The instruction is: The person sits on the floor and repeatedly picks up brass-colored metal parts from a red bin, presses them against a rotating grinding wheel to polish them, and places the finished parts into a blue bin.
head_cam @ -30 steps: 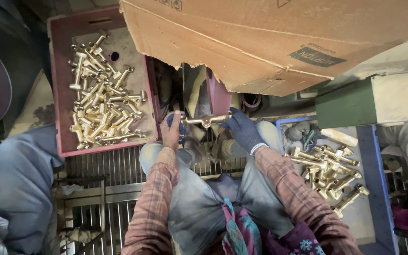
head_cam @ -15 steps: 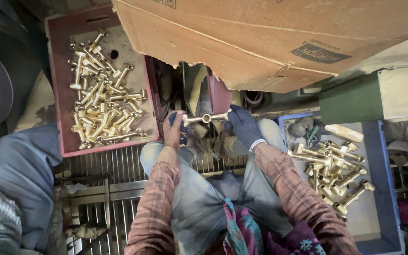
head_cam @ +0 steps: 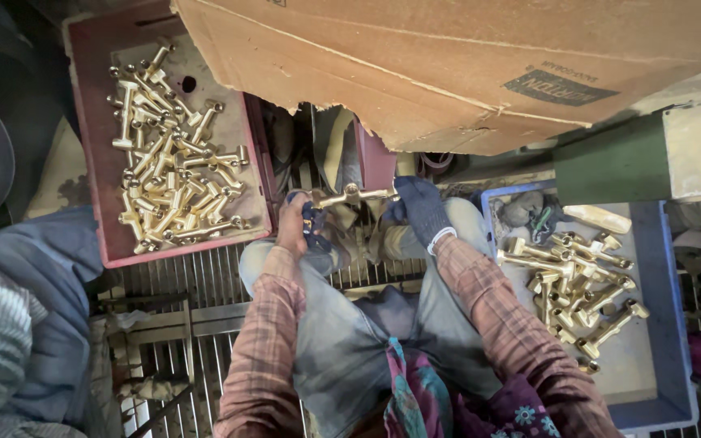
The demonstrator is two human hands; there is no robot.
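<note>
A seated person, seen from above, is holding a brass fitting [head_cam: 352, 195] crosswise in front of their knees, just under the torn edge of a large sheet of brown cardboard [head_cam: 464, 65] that is hanging over the top of the scene. The left hand [head_cam: 295, 221], bare apart from dark blue wrapping on the fingers, is gripping the left end of the fitting with the fingers curled tightly around it. The right hand [head_cam: 420, 209], wearing a dark blue knitted glove, is closing around the right end, so the part is spanning the gap between both hands. To the person's left, a red plastic crate [head_cam: 99, 219] is sitting on a metal grate floor [head_cam: 196, 284] and is holding a heap of similar brass fittings [head_cam: 168, 162]. To the right, a blue plastic tray [head_cam: 659, 324] is holding a smaller pile of brass parts [head_cam: 574, 284], lying well apart from the hands. The person is wearing a plaid shirt with both sleeves [head_cam: 265, 341] reaching forward, and grey trousers. At the far left edge, another person's blue-clad leg [head_cam: 34, 268] is showing.
</note>
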